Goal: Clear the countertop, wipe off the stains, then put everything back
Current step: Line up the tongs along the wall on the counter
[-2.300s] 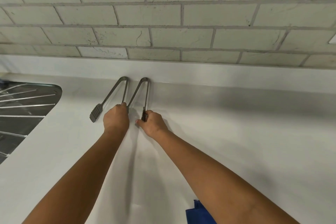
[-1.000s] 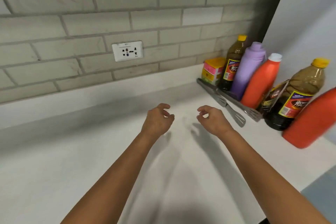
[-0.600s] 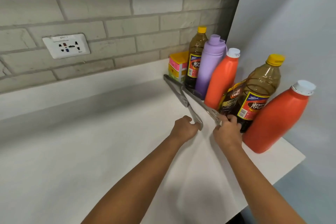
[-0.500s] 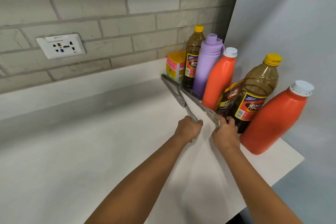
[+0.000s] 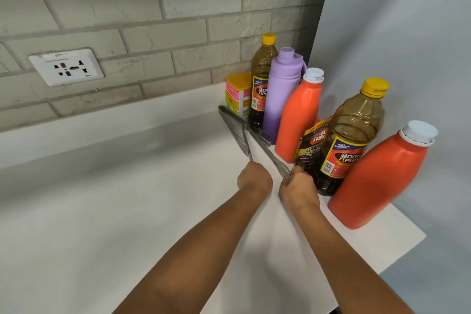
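Note:
Two metal tongs lie on the white countertop (image 5: 102,211) in front of a row of bottles at the right end. My left hand (image 5: 254,179) grips the near end of the left tongs (image 5: 235,130). My right hand (image 5: 298,190) grips the near end of the right tongs (image 5: 267,151), whose slotted tip shows at my fingers. Both tongs point away toward the back corner, with their far ends close together by the yellow and pink box (image 5: 237,93).
Along the right wall stand a dark sauce bottle (image 5: 261,84), a purple flask (image 5: 281,92), an orange bottle (image 5: 298,115), a coffee pouch (image 5: 312,148), a second sauce bottle (image 5: 354,135) and a second, larger orange bottle (image 5: 379,176). A wall socket (image 5: 66,66) sits on the brick backsplash. The countertop ends at right.
My view swung right from the sink side, where I left two tongs. Both hands reached to the bottle corner and closed on two more tongs there; in the last half second they barely moved.

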